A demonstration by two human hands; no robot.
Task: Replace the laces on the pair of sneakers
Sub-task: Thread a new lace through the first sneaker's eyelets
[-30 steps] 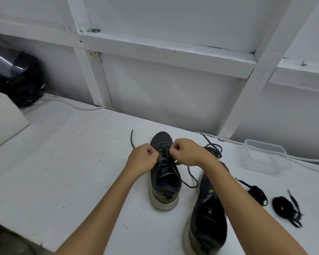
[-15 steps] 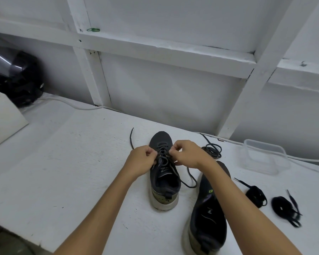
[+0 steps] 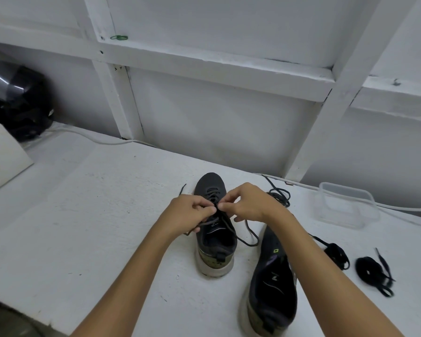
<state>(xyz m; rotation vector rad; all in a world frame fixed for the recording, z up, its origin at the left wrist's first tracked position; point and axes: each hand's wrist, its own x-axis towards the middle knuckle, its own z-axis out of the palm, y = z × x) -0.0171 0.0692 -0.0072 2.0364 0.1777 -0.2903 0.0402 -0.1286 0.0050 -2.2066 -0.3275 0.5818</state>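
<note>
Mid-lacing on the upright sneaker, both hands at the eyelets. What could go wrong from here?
1. The lace's loose end loops on the table beside the upright sneaker; the right hand or forearm might snag it.
2. The left hand and right hand pinch the lace close together; a slip may undo the crossing.
3. The second sneaker lies under the right forearm and may get knocked.

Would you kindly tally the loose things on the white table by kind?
Sneakers: 2
Coiled black lace bundles: 2
Loose dark lace pile: 1
Clear plastic container: 1
Total: 6
</note>
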